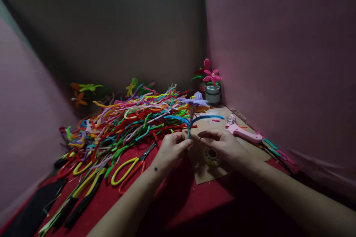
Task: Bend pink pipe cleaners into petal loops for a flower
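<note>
Both hands pinch the stem of a purple pipe-cleaner flower (195, 100) upright over the cardboard (205, 176): left hand (171, 148) fingers closed low on it, right hand (224, 142) apparently gripping beside. It looks light, bendy and easily crushed; the stem is the safest hold. Pipe cleaners (125, 122), scissors (130, 166), a tape roll (211, 155) and a glue gun (243, 133) crowd close.

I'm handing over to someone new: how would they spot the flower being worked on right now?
Start at the big heap of coloured pipe cleaners on the red table. At its right edge, the left hand and right hand meet around one upright stem. That purple flower has blue leaves; the pink flower stands behind in a pot.
</note>
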A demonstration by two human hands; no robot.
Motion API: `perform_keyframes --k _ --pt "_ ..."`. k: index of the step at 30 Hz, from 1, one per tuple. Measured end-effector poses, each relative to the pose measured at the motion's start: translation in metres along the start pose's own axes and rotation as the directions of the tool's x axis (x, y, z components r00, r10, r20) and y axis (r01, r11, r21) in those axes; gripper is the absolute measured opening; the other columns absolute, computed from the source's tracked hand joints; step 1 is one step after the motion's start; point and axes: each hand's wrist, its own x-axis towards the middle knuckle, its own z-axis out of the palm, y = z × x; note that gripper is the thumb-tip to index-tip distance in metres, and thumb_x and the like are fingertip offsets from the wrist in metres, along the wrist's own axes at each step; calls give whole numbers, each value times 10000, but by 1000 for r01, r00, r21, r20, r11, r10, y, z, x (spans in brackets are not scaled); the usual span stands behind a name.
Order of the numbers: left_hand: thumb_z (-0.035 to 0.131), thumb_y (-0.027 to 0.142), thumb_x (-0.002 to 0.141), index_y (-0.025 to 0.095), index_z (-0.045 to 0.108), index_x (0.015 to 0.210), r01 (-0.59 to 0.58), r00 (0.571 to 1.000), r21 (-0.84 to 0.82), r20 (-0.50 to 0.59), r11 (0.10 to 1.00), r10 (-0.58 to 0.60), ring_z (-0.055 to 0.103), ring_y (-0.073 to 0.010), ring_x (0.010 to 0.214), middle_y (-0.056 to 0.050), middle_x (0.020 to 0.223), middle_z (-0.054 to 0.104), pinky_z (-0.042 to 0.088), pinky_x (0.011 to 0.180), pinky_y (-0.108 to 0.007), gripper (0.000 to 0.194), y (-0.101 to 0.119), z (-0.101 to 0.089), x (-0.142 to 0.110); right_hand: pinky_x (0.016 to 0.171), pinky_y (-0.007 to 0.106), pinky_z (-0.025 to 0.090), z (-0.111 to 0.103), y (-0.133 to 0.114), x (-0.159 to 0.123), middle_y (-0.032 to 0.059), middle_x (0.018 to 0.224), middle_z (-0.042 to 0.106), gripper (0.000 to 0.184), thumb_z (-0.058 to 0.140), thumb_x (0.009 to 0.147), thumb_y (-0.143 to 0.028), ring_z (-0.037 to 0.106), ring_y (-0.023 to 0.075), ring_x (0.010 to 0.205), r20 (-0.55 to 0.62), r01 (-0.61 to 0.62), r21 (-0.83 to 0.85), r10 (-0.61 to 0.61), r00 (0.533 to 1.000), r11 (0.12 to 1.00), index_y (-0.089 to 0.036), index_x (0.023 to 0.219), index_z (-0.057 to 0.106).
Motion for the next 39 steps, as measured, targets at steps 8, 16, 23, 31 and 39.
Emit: perform_keyframes --k 8,16,23,31,39 --pt "607 302 665 128 559 582 -172 979 30 -110 985 174 381 -65 445 39 481 475 305 434 -192 199 2 3 -9 540 241 354 28 -35 8 -9 624 561 181 687 622 -300 479 100 569 -53 -12 276 28 998 961 -148 671 603" --pt "549 223 718 153 617 645 -260 964 115 -22 959 264 385 -81 453 34 479 463 324 459 -197 123 1 -3 -19 475 244 278 29 -6 23 -29 508 473 184 693 610 -258 383 79 476 14 20 462 -30 999 887 -153 549 556" --pt "554 249 740 147 560 590 -392 918 135 -9 910 397 365 -77 525 35 537 416 325 520 -194 182 -1 -9 -19 532 239 349 35 -4 33 -22 533 519 214 759 480 -197 435 78 505 212 -153 668 11 977 728 -132 545 565" --pt "559 231 708 137 617 725 -259 966 -67 -39 964 256 284 -52 449 51 501 390 251 423 -186 112 -1 -17 -14 513 228 338 34 -7 46 -19 534 524 107 707 583 -203 417 77 496 227 -53 549 -87 970 834 -144 583 618" --pt "588 310 690 130 595 688 -177 981 -67 -95 982 170 365 -54 360 56 442 446 288 373 -192 180 -6 -26 -1 632 292 401 40 -3 55 6 652 588 135 649 666 -291 498 138 623 171 106 386 -183 968 917 -178 733 679"
